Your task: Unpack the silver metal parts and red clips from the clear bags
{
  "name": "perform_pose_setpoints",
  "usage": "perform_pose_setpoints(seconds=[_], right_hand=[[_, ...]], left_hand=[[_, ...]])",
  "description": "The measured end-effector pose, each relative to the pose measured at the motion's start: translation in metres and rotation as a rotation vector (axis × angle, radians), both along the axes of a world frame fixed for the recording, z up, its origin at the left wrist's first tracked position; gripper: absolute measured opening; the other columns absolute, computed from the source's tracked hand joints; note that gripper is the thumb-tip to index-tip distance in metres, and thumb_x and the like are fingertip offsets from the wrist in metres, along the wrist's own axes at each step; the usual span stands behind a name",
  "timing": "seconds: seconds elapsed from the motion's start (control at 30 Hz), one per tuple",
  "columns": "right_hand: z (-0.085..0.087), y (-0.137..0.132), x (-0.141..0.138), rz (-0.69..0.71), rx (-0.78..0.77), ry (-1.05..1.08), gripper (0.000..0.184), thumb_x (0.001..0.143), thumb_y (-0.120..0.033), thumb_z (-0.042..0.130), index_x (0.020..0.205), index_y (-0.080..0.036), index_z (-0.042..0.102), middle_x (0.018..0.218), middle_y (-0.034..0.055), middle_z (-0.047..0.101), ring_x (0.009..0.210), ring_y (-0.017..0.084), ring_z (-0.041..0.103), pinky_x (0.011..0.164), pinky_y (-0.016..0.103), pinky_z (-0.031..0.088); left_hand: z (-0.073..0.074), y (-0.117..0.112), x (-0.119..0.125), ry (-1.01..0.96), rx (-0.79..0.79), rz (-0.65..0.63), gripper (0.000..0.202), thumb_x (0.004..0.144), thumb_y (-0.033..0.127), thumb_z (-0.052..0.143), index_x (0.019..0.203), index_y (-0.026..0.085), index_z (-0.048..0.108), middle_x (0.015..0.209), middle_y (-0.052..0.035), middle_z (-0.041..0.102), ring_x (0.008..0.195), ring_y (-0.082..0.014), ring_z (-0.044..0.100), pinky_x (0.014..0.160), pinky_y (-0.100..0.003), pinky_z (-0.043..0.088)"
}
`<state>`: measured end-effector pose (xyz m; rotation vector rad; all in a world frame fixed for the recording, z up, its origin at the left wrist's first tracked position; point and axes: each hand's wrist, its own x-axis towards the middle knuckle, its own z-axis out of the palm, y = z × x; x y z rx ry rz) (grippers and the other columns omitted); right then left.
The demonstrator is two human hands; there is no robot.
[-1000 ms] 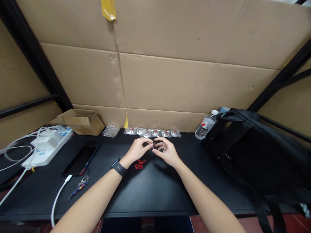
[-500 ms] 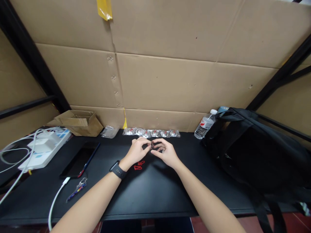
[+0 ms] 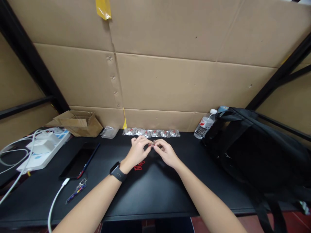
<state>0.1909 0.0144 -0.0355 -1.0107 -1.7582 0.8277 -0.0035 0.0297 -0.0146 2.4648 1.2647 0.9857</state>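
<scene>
My left hand [image 3: 136, 151] and my right hand [image 3: 167, 153] meet over the middle of the black table [image 3: 150, 191]. Their fingertips pinch a small dark object [image 3: 153, 144] between them; it is too small to name. Small red pieces [image 3: 139, 166] lie on the table just under my left hand, partly hidden by it. A black watch [image 3: 117, 171] sits on my left wrist. Behind the hands, a row of several clear packets with silvery round parts [image 3: 152, 133] lies against the cardboard wall.
A water bottle [image 3: 204, 125] and a large black backpack [image 3: 257, 152] fill the right side. On the left are a dark phone [image 3: 79, 160], a white power strip with cables [image 3: 40, 149], a keyring [image 3: 77, 189] and a small open cardboard box [image 3: 77, 122].
The fingers of both hands have closed in tighter round the small dark object. The hands have shifted slightly over the red pieces, and the view has moved a little.
</scene>
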Motion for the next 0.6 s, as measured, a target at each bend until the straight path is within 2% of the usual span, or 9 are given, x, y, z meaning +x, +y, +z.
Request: perform_pose_setpoints(seconds=[0.13, 0.27, 0.33, 0.47, 0.6], right_hand=[[-0.004, 0.003, 0.002, -0.026, 0.035, -0.079, 0.021, 0.094, -0.04, 0.058, 0.087, -0.022, 0.067, 0.114, 0.007, 0.061, 0.099, 0.019, 0.062, 0.074, 0.028, 0.051], [-0.006, 0.006, 0.006, -0.147, 0.122, -0.219, 0.013, 0.09, -0.032, 0.064, 0.082, -0.023, 0.07, 0.117, 0.0072, 0.059, 0.112, 0.023, 0.056, 0.095, 0.039, 0.047], [-0.006, 0.007, 0.008, -0.159, 0.143, -0.252, 0.012, 0.09, -0.03, 0.065, 0.082, -0.024, 0.071, 0.118, 0.0073, 0.059, 0.115, 0.024, 0.054, 0.103, 0.044, 0.043], [-0.002, 0.006, 0.009, -0.128, 0.12, -0.28, 0.013, 0.093, -0.029, 0.062, 0.084, -0.024, 0.07, 0.121, 0.0075, 0.058, 0.118, 0.025, 0.052, 0.103, 0.044, 0.042], [0.003, 0.006, 0.02, -0.051, 0.122, -0.417, 0.01, 0.094, -0.027, 0.059, 0.09, -0.023, 0.067, 0.109, 0.0063, 0.063, 0.105, 0.022, 0.057, 0.097, 0.041, 0.045]], left_hand=[[-0.001, 0.003, -0.002, 0.005, -0.011, -0.057, 0.016, 0.094, 0.028, 0.057, 0.098, 0.025, 0.072, 0.103, -0.0035, 0.074, 0.106, -0.0233, 0.059, 0.091, -0.039, 0.032], [0.0, 0.003, -0.003, -0.068, -0.012, -0.033, 0.028, 0.101, 0.032, 0.045, 0.119, 0.026, 0.065, 0.119, -0.0056, 0.07, 0.112, -0.023, 0.058, 0.094, -0.038, 0.035], [-0.002, 0.002, -0.003, -0.037, -0.024, -0.083, 0.028, 0.101, 0.036, 0.045, 0.121, 0.027, 0.064, 0.123, -0.0054, 0.068, 0.115, -0.0235, 0.057, 0.095, -0.038, 0.036], [-0.009, 0.005, -0.006, 0.119, -0.051, -0.185, 0.025, 0.097, 0.038, 0.055, 0.117, 0.029, 0.067, 0.122, -0.0045, 0.067, 0.117, -0.025, 0.053, 0.098, -0.04, 0.035], [-0.013, 0.019, -0.023, 0.168, -0.061, -0.12, 0.028, 0.096, 0.031, 0.053, 0.121, 0.029, 0.066, 0.123, -0.0066, 0.066, 0.119, -0.0259, 0.053, 0.1, -0.041, 0.037]])
